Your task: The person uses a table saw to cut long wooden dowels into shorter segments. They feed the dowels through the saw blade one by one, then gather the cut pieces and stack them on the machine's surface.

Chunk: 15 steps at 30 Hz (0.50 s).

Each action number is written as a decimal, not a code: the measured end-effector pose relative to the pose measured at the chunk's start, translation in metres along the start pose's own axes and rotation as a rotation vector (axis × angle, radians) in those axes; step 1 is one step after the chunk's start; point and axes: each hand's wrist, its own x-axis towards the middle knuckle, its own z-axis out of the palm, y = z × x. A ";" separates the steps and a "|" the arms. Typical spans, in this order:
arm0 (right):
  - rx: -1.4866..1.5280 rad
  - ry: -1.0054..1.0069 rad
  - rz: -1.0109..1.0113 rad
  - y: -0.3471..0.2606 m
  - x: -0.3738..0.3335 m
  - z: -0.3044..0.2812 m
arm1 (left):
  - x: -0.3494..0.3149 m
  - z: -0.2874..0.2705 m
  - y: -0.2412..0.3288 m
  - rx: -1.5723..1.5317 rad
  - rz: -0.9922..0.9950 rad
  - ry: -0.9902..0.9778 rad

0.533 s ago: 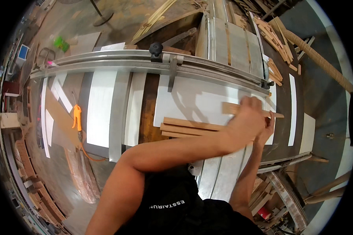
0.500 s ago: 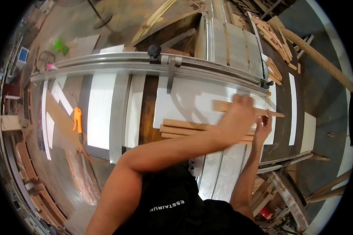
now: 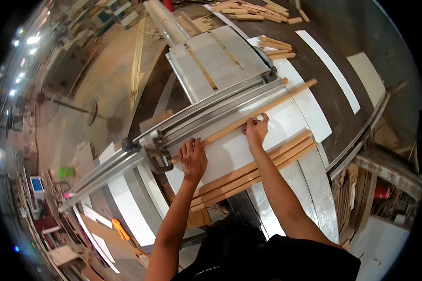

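Note:
A long, thin wooden strip (image 3: pixel 286 97) lies slantwise along the metal fence (image 3: pixel 225 114), over a white board (image 3: pixel 225 159). My left hand (image 3: pixel 192 159) is closed on the strip's near left end, beside the metal stop (image 3: pixel 155 152) on the fence. Farther along, my right hand (image 3: pixel 256 131) pinches the strip near its middle, thumb and fingers bent around it. The strip's far right end sticks out past the board. Several more wooden strips (image 3: pixel 286 154) lie side by side along the board's near edge, under my right forearm.
Beyond the fence is a slotted metal machine table (image 3: pixel 225 61). Short wood pieces (image 3: pixel 258 11) are heaped at the back on a dark surface, with a smaller pile (image 3: pixel 274 46) nearer. An orange air blow gun (image 3: pixel 120 229) lies at the lower left. White panel pieces surround the work.
The view has turned. My left hand, blurred and reaching across to the right before, now grips the left end of the strip. The strip has shifted against the fence and stop.

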 end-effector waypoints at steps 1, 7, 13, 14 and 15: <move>-0.043 0.006 -0.076 0.003 0.006 0.006 | 0.019 0.002 0.006 0.003 0.037 -0.004; -0.076 0.016 -0.071 -0.015 0.014 0.019 | 0.091 -0.001 0.043 0.028 0.093 -0.124; -0.090 -0.105 -0.031 -0.019 0.029 0.014 | 0.097 0.018 0.035 0.049 0.030 -0.105; -0.147 -0.048 -0.054 -0.011 0.040 0.013 | 0.097 0.020 0.034 0.048 0.024 -0.098; -0.126 0.011 -0.030 0.002 0.057 0.010 | 0.097 0.026 0.037 0.054 0.011 -0.093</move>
